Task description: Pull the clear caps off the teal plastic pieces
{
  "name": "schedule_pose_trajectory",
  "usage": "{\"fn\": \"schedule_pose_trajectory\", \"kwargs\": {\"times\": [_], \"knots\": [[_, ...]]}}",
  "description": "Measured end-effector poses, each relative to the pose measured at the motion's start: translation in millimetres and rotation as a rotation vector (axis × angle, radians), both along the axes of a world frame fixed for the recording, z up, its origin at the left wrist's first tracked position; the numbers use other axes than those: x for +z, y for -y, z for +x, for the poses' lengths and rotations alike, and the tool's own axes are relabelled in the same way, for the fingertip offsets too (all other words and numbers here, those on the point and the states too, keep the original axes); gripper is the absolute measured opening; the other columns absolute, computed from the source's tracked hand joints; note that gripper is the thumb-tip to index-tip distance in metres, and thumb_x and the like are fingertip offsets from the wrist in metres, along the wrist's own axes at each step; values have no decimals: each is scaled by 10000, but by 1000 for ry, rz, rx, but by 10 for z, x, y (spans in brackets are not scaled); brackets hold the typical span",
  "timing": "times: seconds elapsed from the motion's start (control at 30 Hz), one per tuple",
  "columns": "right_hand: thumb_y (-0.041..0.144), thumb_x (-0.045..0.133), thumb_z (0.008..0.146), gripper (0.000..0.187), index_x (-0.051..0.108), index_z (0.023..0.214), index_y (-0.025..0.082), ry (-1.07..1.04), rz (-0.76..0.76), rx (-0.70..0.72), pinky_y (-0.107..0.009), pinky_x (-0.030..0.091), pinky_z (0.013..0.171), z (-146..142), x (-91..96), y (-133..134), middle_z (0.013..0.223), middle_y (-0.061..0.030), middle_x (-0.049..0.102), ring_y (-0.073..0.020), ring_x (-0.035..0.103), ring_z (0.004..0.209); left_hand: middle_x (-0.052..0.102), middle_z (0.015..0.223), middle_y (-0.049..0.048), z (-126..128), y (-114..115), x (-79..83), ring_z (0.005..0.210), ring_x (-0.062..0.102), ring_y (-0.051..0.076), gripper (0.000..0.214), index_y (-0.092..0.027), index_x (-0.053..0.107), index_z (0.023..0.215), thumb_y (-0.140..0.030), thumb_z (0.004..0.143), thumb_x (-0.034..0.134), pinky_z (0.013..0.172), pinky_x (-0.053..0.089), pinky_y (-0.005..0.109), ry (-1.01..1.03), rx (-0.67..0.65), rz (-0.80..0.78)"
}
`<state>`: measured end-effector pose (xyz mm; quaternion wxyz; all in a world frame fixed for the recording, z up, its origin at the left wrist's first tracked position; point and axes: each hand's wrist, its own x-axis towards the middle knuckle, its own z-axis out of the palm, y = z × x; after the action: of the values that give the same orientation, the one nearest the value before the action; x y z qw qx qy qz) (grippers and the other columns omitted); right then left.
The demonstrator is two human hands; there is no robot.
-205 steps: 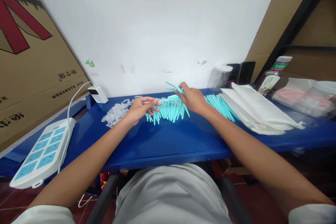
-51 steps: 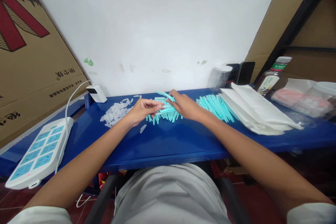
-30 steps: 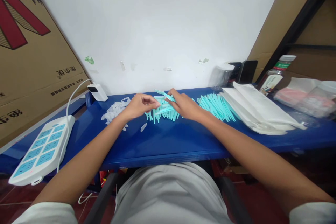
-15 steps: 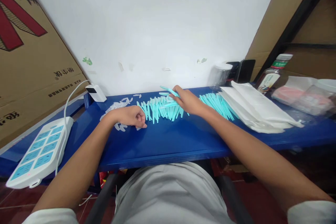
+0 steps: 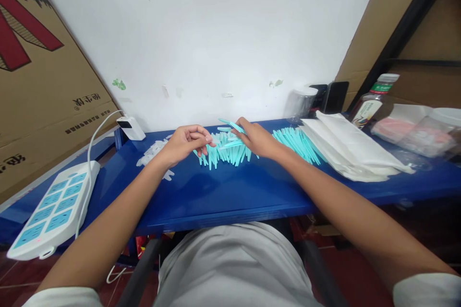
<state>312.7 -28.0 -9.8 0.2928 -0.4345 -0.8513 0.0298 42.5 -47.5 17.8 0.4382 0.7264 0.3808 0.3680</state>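
My right hand (image 5: 256, 140) is closed round several slim turquoise sticks (image 5: 230, 123) that look like eyebrow razors; their ends stick out to the left. Close to those ends is my left hand (image 5: 190, 143), thumb and fingertips pinched on a small translucent cap (image 5: 213, 142), only partly visible. Below both hands lies a row of turquoise sticks (image 5: 236, 154) with pale upper ends. A second bunch of turquoise sticks (image 5: 298, 144) rests to the right. Loose translucent caps (image 5: 153, 151) are scattered on the left, partly behind my left wrist.
The blue table (image 5: 223, 196) stands against a white wall. A power strip (image 5: 57, 206) and a small white device (image 5: 131, 127) are at left. White paper bags (image 5: 353, 148), a clear jar (image 5: 302, 103), a bottle (image 5: 374, 98) and plastic packages (image 5: 414, 129) occupy the right.
My left hand has moved from the loose caps up and to the right, towards the sticks in my right hand. The right hand stays almost still, gripping its sticks.
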Motion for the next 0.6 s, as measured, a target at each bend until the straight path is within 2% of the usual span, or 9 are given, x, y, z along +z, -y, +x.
{"fn": "schedule_pose_trajectory", "kwargs": {"times": [0.17, 0.33, 0.47, 0.6], "knots": [[469, 350, 1100, 302, 467, 1133, 193, 20, 16, -42, -283, 222, 566, 5, 35, 21, 650, 8, 518, -177, 422, 548, 752, 789, 83, 139, -22, -171, 597, 647, 150, 421, -139, 716, 879, -511, 755, 870, 492, 502, 249, 83, 120, 5], [446, 343, 1100, 300, 472, 1169, 184, 54, 30, -119, -284, 222, 567, 10, 61, 25, 684, -22, 582, -180, 447, 549, 627, 631, 4, 184, -62, -266, 511, 540, 103, 398, -157, 721, 785, -504, 712, 901, 495, 476, 252, 157, 182, -52], [431, 347, 1098, 309, 472, 1211, 171, 72, 49, -203, -283, 226, 564, -30, 59, 33, 751, -65, 652, -193, 500, 574, 592, 597, -7, 250, -47, -343, 499, 498, 94, 402, -160, 744, 784, -518, 699, 905, 488, 432, 249, 209, 231, -86], [444, 329, 1103, 331, 455, 1234, 167, 108, 83, -270, -289, 219, 557, -79, 29, 36, 790, -101, 699, -221, 561, 596, 585, 575, -4, 329, -18, -431, 498, 496, 104, 408, -156, 764, 797, -535, 714, 890, 487, 397, 253, 167, 290, -20]]}}
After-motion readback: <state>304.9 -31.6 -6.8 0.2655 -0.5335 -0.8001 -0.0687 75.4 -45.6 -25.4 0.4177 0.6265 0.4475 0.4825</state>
